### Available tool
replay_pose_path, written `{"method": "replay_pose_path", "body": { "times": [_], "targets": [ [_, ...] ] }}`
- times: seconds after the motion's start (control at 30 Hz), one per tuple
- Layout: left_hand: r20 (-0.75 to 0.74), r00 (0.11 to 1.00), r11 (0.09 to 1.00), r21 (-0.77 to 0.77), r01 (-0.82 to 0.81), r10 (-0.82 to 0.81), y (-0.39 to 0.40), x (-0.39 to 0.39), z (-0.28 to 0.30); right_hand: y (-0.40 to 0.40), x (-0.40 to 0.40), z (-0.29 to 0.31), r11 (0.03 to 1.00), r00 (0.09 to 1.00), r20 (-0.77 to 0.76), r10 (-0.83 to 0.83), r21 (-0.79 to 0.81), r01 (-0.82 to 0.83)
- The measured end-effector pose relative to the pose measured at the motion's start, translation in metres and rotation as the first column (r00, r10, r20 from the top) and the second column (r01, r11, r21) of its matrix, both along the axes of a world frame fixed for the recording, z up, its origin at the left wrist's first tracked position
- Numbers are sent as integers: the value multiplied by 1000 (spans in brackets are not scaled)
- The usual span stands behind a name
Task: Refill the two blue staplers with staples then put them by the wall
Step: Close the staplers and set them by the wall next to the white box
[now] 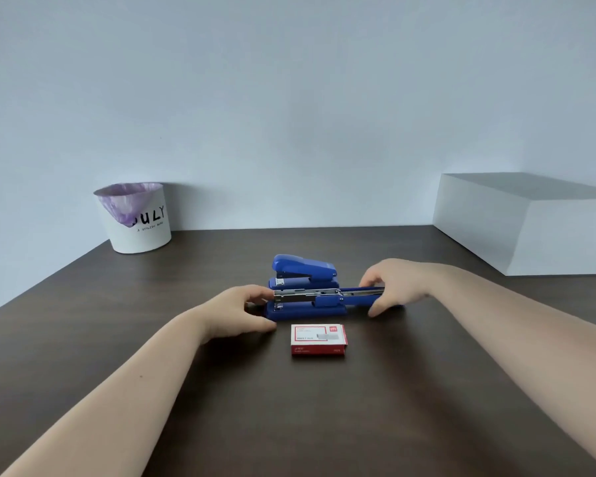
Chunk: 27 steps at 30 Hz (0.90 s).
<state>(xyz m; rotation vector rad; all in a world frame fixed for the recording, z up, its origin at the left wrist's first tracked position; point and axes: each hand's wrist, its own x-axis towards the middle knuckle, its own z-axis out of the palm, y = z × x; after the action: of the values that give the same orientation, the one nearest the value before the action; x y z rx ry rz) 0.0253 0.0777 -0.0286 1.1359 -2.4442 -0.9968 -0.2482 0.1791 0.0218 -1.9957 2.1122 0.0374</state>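
Observation:
Two blue staplers lie side by side in the middle of the dark table. The near stapler (307,309) is swung fully open, its metal magazine exposed and its blue top laid flat to the right. My left hand (236,313) holds the front end of its base. My right hand (394,285) grips the flipped-back top, fingers curled over it and thumb below. The far stapler (305,270) sits closed just behind. A red and white staple box (318,339) lies closed in front of the near stapler.
A white cup-shaped bin (136,220) with a purple liner stands at the back left against the wall. A large white box (527,222) sits at the back right. Bare dark table (324,407) stretches towards me.

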Motion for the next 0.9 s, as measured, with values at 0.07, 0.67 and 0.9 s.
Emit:
{"method": "replay_pose_path", "body": {
  "times": [0.07, 0.67, 0.9],
  "targets": [
    [-36, 998, 994, -92, -60, 57, 4, -5, -4, 1, -2, -2, 1000, 999, -32, -14, -14, 14],
    [-124, 980, 978, -121, -171, 156, -2, -5, -9, -11, 15, 16, 870, 927, 370, 57, -474, 135],
    [-156, 974, 983, -64, -174, 162, -6, -4, -9, -25, 53, 10, 899, 843, 523, 125, -420, 128]
  ]
}}
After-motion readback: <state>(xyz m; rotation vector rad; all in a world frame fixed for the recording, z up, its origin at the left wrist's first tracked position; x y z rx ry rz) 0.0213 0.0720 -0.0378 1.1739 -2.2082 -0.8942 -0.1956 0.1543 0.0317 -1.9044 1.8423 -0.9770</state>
